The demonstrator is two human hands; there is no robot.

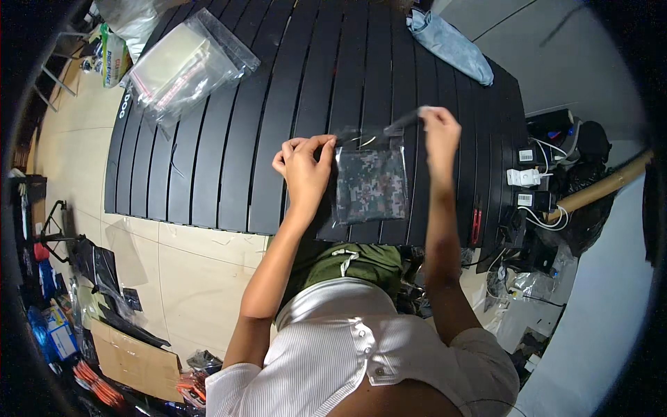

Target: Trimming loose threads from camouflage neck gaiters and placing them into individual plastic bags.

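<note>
Bagged camo fabric point(372, 184) looks light, soft, slippery, hold by top corners; left hand point(306, 169) pinches its top-left, right hand point(441, 135) seemingly pinches strip point(404, 121) beyond top-right.

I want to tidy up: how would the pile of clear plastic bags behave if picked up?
The clear plastic bags look thin and crinkled, so they're probably light and floppy. Their glossy surfaces and loose overlap suggest they may slip apart.

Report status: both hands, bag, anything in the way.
Left hand pinching clear bag at upper left corner. Right hand pinching thin strip, upper right. Camouflage item inside bag. Plastic packets, blue bundle well apart.
</note>
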